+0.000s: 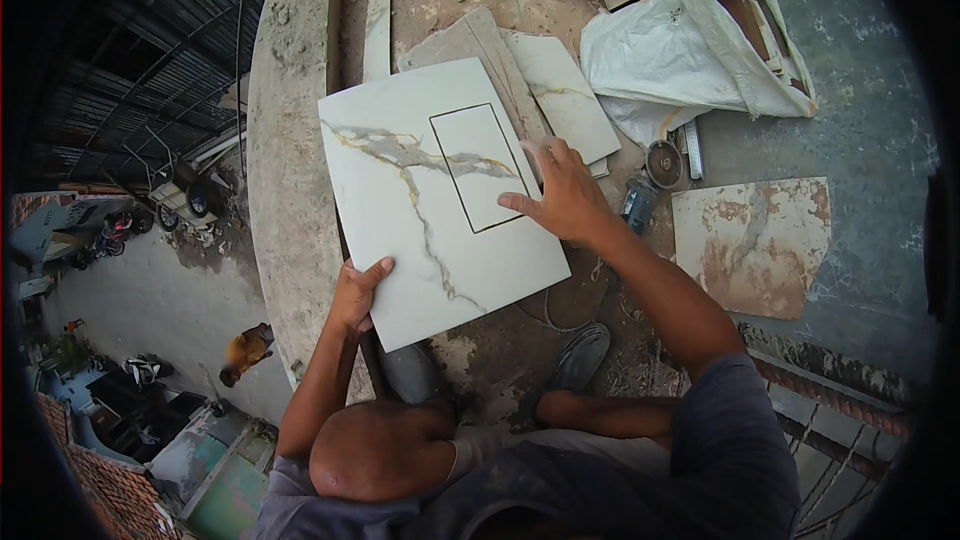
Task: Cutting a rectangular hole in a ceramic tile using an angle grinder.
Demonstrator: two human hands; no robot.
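A person squatted on a rough concrete floor [470,340] high up, near a rounded ledge [290,190]. The big white tile [400,240] lay in front of the knees, on the floor, with its left part near the ledge. It had grey and gold wavy lines on it, like marble. A thin dark rectangle [478,168] was drawn on its upper right part.

The left hand [356,292] gripped the bottom left edge of the tile, with the thumb on top and the fingers under it. The right hand [560,195] lay flat and open on the right side of the tile, just beside the drawn rectangle, with fingers spread a little. It held nothing.

Behind the tile were some more tile pieces [560,90], stacked and leaning over each other. A long thin strip [377,25] lay near the ledge. To the right sat a white sack [680,50], partly open. A small grinder tool [650,180] with a round disc lay just beside the right hand. Farther right, a dirty tile [755,240] with brown stains lay flat on the floor. Two dark shoes [580,355] showed under the tile's near edge.

Far below on the left, there was a yard [150,290].
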